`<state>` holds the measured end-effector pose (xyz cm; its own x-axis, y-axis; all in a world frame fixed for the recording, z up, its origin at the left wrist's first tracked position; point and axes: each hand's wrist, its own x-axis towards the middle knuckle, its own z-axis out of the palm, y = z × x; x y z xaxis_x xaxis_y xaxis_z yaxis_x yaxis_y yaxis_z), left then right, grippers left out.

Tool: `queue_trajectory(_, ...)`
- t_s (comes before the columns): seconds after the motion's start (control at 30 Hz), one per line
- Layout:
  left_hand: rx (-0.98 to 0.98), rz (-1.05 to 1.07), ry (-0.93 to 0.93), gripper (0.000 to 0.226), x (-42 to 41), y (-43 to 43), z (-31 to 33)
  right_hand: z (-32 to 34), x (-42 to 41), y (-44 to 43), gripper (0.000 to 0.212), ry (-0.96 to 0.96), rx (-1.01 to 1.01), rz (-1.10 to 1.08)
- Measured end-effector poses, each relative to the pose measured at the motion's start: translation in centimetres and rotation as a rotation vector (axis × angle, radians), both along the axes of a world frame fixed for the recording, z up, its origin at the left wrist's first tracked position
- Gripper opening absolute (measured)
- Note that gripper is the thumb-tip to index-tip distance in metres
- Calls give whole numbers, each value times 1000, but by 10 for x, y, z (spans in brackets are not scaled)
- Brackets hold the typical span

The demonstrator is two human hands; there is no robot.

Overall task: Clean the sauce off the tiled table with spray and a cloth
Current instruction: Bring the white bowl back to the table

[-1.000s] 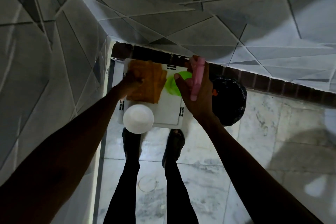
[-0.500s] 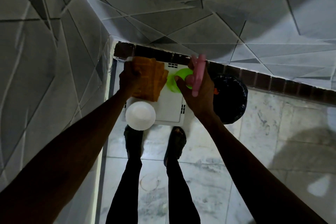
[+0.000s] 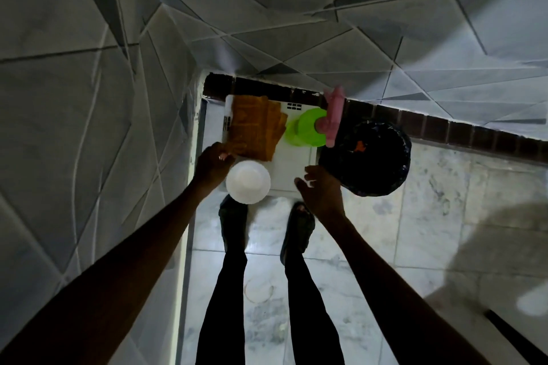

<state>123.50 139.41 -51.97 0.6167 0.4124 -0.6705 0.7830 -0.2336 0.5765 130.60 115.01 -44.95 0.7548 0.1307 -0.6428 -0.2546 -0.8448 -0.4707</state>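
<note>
At the bottom centre of the frame the person stands with both sandals (image 3: 298, 225) on the marble floor (image 3: 415, 231). Just above them the right hand (image 3: 321, 190) hangs over the lower right edge of the white desk (image 3: 292, 170), fingers spread and holding nothing. The left hand (image 3: 213, 163) is at the lower left, fingers loosely bent and also holding nothing. It is just beside the white bowl (image 3: 248, 182), and I cannot tell if it touches the cloth.

Half a second ago the left hand gripped the orange cloth (image 3: 255, 130) and the right hand held the spray bottle (image 3: 308, 130). Now both are released and the hands have drawn back. The cloth lies flat on the upper left of the desk, and the green bottle with its pink head stands at the upper right, near the black bin bag (image 3: 373, 163). I judge the tools are put away, so the cleaning seems finished or paused. In this dim light I see no sauce on the desk.
</note>
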Motion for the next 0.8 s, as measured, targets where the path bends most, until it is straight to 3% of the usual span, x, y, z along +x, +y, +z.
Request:
queue_trajectory(0.07,-30,-53,26,36,-14,-1,-1,-12,-13,13,42,108,14,40)
queue_trajectory(0.17,-103,-98,47,48,-29,-1,-10,-30,-22,41,55,134,51,89)
queue_trajectory(0.27,-172,-77,-6,43,-38,-7,-17,-52,-28,59,49,111,76,108)
queue_trajectory(0.47,-49,-54,-46,34,-32,-22,13,-37,-29,56,28,36,44,44)
queue_trajectory(0.67,-60,-17,-160,24,-27,-33,136,79,-39,20,18,-22,159,-203)
queue_trajectory(0.8,-46,-94,-220,20,-23,-65,268,212,-52,-8,12,-63,202,-358)
